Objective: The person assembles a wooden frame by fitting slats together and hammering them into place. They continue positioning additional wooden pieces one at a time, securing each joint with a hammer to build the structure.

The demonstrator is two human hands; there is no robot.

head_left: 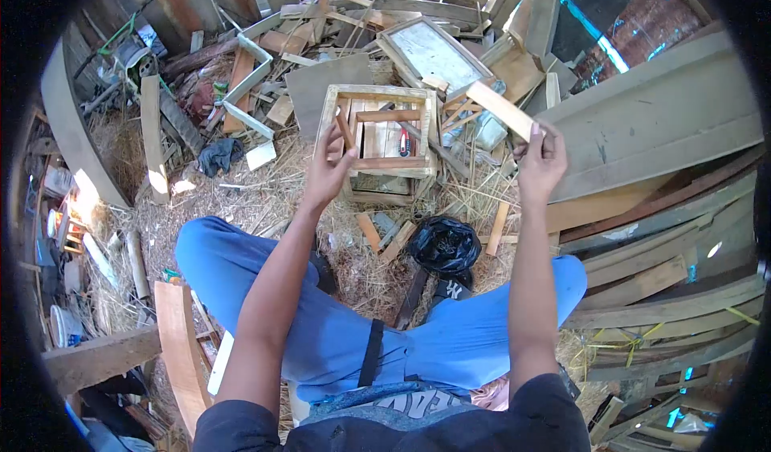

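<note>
My left hand [328, 169] pinches a short brown wooden strip [345, 128] at the left side of a box-like wooden frame [331, 103]. In my right hand [540, 165], fingers closed, is a pale wooden slat [499, 108], raised and slanting up to the left. Inside the frame, darker wooden strips [389, 164] surround an opening. A small red-and-black tool [404, 142] lies within that opening. Short wood pieces [369, 232] rest on the straw in front of the frame.
A black plastic bag [444, 243] sits open between my legs, with a dark cap [452, 290] below it. Behind the frame lie scrap wood and a framed panel [434, 50]. Long planks [658, 123] lean along the right. A curved board [178, 348] stands by my left knee.
</note>
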